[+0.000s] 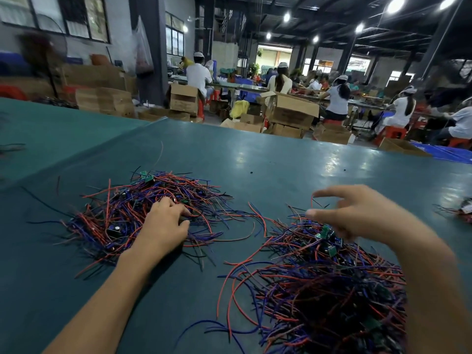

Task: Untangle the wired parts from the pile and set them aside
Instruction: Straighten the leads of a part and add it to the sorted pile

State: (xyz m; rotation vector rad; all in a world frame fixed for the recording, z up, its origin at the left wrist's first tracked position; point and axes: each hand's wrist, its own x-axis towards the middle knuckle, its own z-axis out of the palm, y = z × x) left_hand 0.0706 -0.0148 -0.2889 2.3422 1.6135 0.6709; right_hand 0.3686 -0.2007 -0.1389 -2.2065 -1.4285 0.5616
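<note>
Green tabletop (255, 154) carries two tangles of red and blue wired parts. On the left pile (107, 215) rests the left hand (163, 223), curled fingers and thumb pinching its wires. Above the right pile (319, 277) hovers the right hand (357, 213), fingers spread, holding nothing.

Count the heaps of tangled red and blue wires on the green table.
3: a left heap under the left hand, a right heap beneath the right hand, a small bunch cut off at the picture's right edge. Others may lie outside the view.
</note>
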